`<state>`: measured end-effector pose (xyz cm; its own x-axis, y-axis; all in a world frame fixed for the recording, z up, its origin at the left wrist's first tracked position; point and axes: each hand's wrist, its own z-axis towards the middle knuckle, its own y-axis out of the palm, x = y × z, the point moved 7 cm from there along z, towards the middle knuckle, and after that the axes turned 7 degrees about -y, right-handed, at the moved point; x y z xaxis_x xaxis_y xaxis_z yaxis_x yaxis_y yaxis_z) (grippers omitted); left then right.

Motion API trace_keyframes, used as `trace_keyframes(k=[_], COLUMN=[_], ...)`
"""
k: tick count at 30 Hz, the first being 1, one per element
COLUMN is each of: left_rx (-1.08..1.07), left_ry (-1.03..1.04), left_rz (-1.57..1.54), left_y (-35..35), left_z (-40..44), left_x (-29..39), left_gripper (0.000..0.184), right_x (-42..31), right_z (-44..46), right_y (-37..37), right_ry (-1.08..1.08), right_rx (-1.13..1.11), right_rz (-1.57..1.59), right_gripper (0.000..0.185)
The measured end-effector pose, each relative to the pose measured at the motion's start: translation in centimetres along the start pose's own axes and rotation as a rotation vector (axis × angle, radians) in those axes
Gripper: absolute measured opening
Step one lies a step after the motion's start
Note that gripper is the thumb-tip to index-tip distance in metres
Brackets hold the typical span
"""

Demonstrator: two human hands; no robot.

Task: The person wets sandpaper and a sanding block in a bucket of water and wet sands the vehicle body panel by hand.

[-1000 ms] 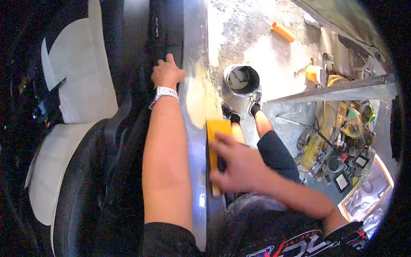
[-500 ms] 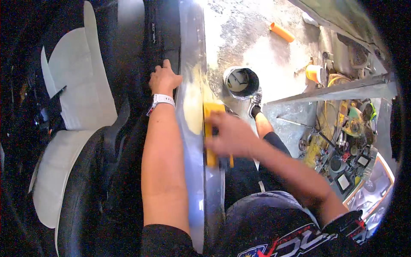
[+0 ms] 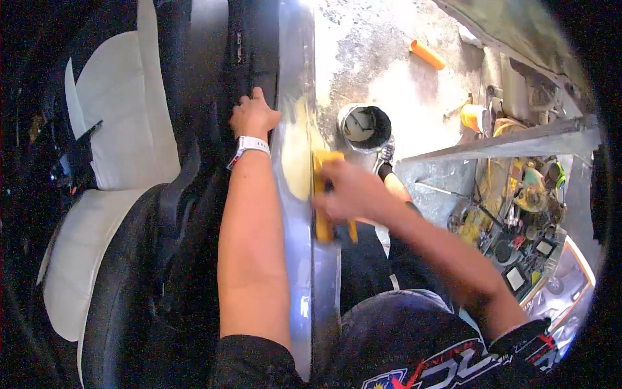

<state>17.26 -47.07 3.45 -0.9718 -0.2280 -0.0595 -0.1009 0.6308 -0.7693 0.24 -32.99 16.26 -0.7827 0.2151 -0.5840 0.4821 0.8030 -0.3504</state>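
Observation:
My right hand [image 3: 353, 191] grips a yellow sanding block [image 3: 322, 227], somewhat blurred by motion. The block lies against the outer face of the silver car door sill [image 3: 298, 253], beside a cream patch of body filler [image 3: 296, 165]. My left hand [image 3: 255, 118], with a white watch on the wrist, rests on the black inner trim of the sill. Its fingers are partly spread and hold nothing. The block's working face is hidden against the sill.
A dark bucket [image 3: 366, 126] with light residue stands on the floor near my foot. An orange tube [image 3: 427, 54] and an orange-and-white container [image 3: 475, 117] are farther off. Tools clutter the right side. A pale car seat [image 3: 133, 110] is inside on the left.
The view has shifted slightly, moving the sill a little right in the picture. My right hand and the sanding block have shifted slightly along the sill. My left hand stays on the trim.

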Motion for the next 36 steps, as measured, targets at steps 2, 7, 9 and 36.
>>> trace_keyframes(k=[2,7,9,36], left_rx=[-0.009,-0.006,-0.008,0.019], left_ry=[-0.004,-0.013,-0.011,-0.005], left_rz=[-0.016,-0.021,-0.008,-0.008], left_y=[0.4,0.1,0.1,0.1], left_z=[0.1,0.2,0.0,-0.1], left_x=[-0.4,-0.4,-0.4,-0.4], left_gripper=[0.065,0.064,0.065,0.064], right_x=[-3.4,-3.3,-0.2,-3.9], right_z=[-6.9,-6.7,0.0,-6.4], right_y=[1.3,1.7,0.0,1.1], right_ry=[-0.149,-0.162,0.075,-0.153], right_rx=[0.076,0.171,0.019,0.117], right_rz=[0.039,-0.073,0.056,-0.008], right_gripper=[0.068,0.076,0.058,0.066])
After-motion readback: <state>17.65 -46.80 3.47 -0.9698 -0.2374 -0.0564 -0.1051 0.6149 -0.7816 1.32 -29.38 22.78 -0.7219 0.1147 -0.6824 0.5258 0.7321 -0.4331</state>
